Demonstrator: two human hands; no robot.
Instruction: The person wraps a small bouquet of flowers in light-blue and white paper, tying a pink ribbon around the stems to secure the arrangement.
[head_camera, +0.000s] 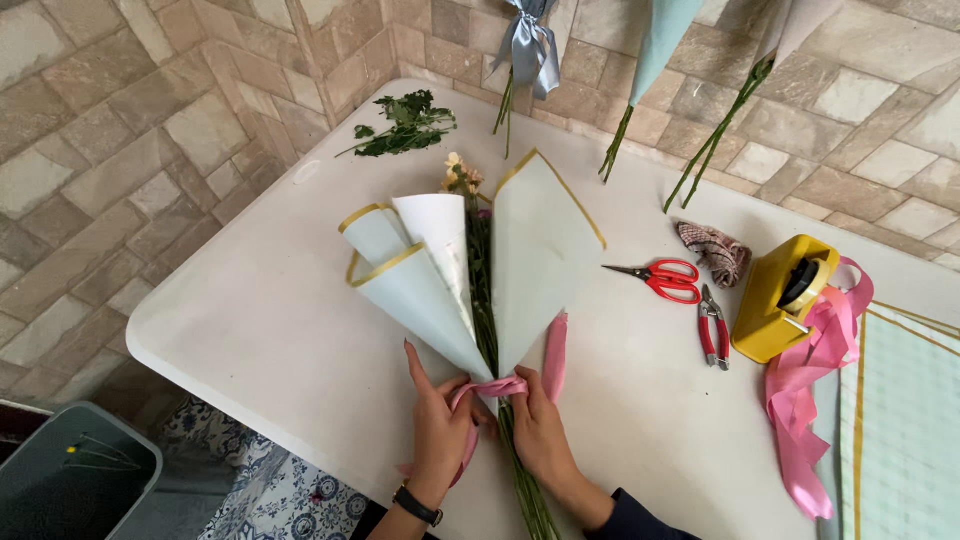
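The pink ribbon (490, 388) was soft and slick, I judged, the sort that slides loose unless it is pinched right at the crossing, so that was where I had it: at the narrow neck of the bouquet (470, 275), where the pale wrapping paper with its yellow edge gathered to a point. The paper looked light and stiffish, easily creased, and the green stems (525, 490) under it thin and breakable, so a squeeze anywhere above the neck seemed unwise.

The bouquet lay flat on the white counter (260, 330), blooms pointing away from me, stems running back toward my body. My left hand (440, 425) was closed loosely on the ribbon's left side, forefinger raised and the fingers curled, a strand trailing down past my wrist. My right hand (540, 430) pressed against the stems just beside it, fingers pinching the ribbon's other end, whose free tail stood up along the paper.

Off to the right, well apart, lay red scissors (665, 278), small red pliers (712, 330), and a yellow tape dispenser (780, 295) with more pink ribbon spilling beside it. A leafy sprig (405, 125) sat at the far edge.
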